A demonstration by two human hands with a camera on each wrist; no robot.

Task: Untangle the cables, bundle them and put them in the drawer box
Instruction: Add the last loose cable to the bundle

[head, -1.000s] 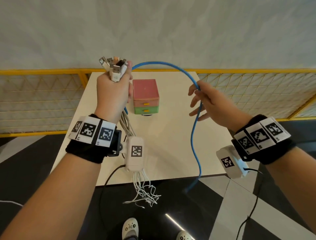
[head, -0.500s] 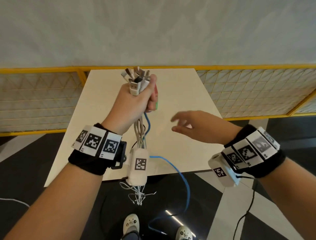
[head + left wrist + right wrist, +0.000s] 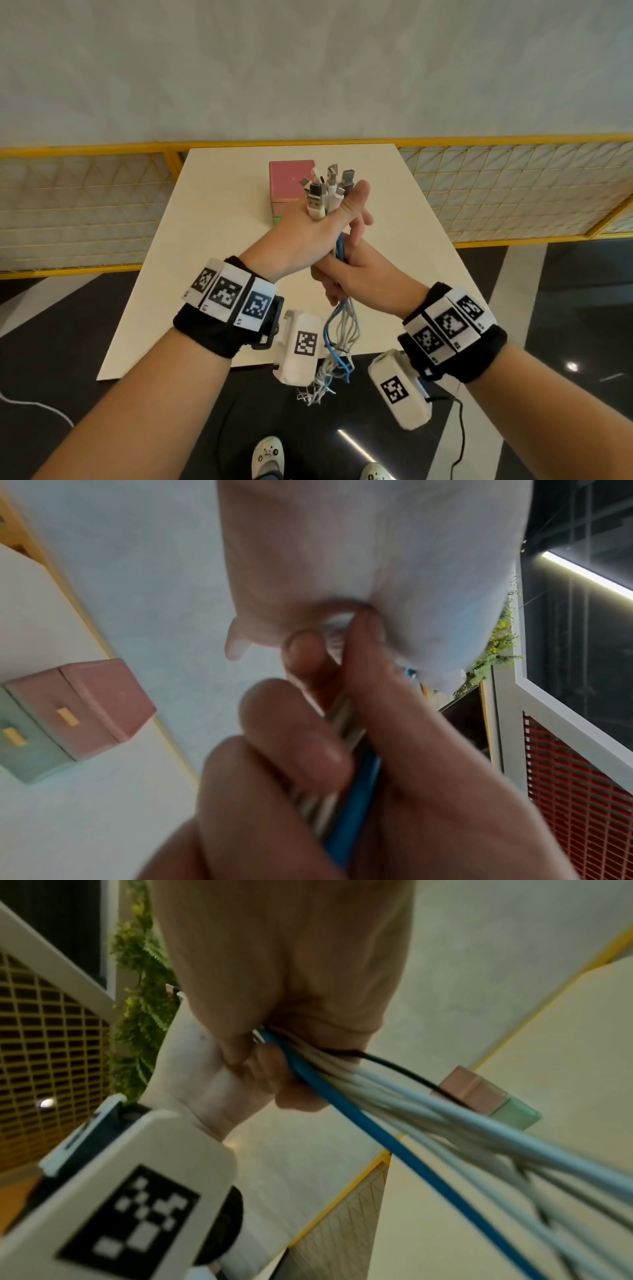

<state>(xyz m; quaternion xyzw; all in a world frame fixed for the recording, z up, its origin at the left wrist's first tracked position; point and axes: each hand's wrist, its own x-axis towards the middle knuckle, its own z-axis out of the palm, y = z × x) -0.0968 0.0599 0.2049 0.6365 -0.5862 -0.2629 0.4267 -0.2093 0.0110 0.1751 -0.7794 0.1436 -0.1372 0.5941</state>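
My left hand (image 3: 308, 233) grips a cable bundle (image 3: 340, 325) of white, grey and blue cables above the table. The plugs (image 3: 325, 192) stick up out of the fist. My right hand (image 3: 356, 274) is wrapped round the same cables just below the left hand. The loose ends hang down past the table's near edge. In the left wrist view the blue cable (image 3: 356, 804) runs through the curled right fingers. The right wrist view shows the cable bundle (image 3: 411, 1110) fanning out below the right hand (image 3: 281, 974). The pink and green drawer box (image 3: 287, 178) stands behind the hands, its drawers closed.
The cream table (image 3: 205, 257) carries only the drawer box. A yellow mesh fence (image 3: 85, 205) runs behind and beside it. Dark floor, a trailing black wire (image 3: 459, 438) and my shoes lie below the table's near edge.
My right hand let the blue cable drop, then came in and closed round the bundle under the left hand. The left hand moved right, in front of the drawer box.
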